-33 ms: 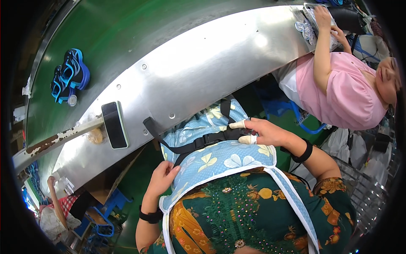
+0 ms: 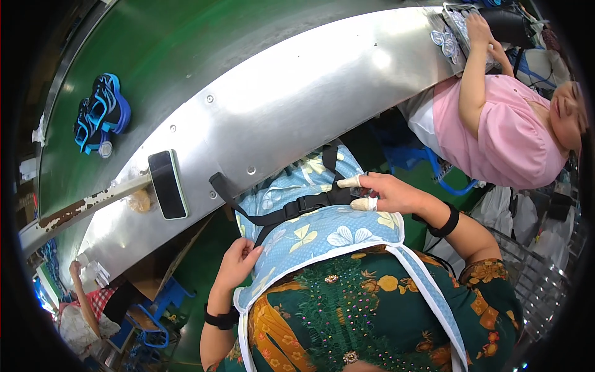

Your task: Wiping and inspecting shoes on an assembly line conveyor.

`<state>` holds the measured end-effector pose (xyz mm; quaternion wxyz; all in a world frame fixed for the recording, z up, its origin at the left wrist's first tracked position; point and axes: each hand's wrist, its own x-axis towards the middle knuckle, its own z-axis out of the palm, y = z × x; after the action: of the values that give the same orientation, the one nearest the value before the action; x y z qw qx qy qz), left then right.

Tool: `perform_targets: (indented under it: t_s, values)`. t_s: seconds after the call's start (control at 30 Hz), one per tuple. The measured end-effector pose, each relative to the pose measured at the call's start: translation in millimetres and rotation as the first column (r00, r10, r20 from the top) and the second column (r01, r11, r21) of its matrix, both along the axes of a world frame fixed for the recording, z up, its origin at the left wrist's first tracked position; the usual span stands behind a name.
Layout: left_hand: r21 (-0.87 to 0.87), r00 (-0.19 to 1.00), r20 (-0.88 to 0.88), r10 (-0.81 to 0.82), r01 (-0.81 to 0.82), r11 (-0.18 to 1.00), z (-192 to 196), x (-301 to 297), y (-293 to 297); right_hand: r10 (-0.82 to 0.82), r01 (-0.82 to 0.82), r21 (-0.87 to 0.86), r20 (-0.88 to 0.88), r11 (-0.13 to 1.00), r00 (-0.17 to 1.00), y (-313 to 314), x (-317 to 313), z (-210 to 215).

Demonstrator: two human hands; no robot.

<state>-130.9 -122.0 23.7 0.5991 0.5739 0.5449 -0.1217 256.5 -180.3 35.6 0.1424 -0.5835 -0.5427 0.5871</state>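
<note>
A black webbing strap (image 2: 266, 219) with a black side-release buckle (image 2: 312, 203) lies across the blue flowered apron (image 2: 347, 232) over my lap. My right hand (image 2: 393, 193) is closed at the strap's right part, with pale finger covers on its thumb and index finger. At the apron's left edge my left hand (image 2: 242, 260) is curled, thumb and fingers together, where the strap's lower left part meets it. One strap loop rises toward the table edge. Part of what each hand grips is hidden behind the fingers. Both wrists wear black bands.
Along the far side runs a shiny metal table (image 2: 273, 99) beside a green belt (image 2: 180, 49). A phone (image 2: 168, 185) lies by a chipped metal bar (image 2: 93, 201). Blue-black shoes (image 2: 102, 115) sit on the belt. A co-worker in pink (image 2: 496, 130) handles parts in a tray (image 2: 457, 22).
My hands and the strap look the same. The hands of the co-worker in pink have shifted slightly at the tray.
</note>
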Motion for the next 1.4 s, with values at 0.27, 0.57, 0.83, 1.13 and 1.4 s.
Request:
perform_targets:
  t_s: [0.27, 0.57, 0.83, 1.13, 1.4]
  values:
    - [-0.444, 0.897, 0.181, 0.403, -0.291, 0.847, 25.1, -16.7, -12.2, -0.121, 0.119, 0.085, 0.019, 0.989, 0.992, 8.7, -8.3, -11.6]
    - [-0.334, 0.732, 0.308, 0.608, -0.515, 0.789, -1.3, 48.4, 11.5, -0.579, 0.493, -0.337, -0.241, 0.802, 0.779, 34.5, -33.2, -45.8]
    - [-0.207, 0.751, 0.442, 0.491, -0.446, 0.870, -23.1, 82.0, 34.3, -0.771, 0.711, -0.299, -0.286, 0.636, 0.569, 40.9, -26.9, -39.8]
    - [-0.437, 0.570, 0.464, 0.678, -0.518, 0.735, -22.3, 77.4, 32.9, -0.803, 0.763, -0.252, -0.232, 0.595, 0.549, 31.0, -12.8, -49.6]
    - [-0.429, 0.581, 0.445, 0.682, -0.529, 0.732, -17.4, 72.4, 35.8, -0.412, 0.266, 0.336, 0.515, 0.904, 0.751, 23.2, 35.4, -45.3]
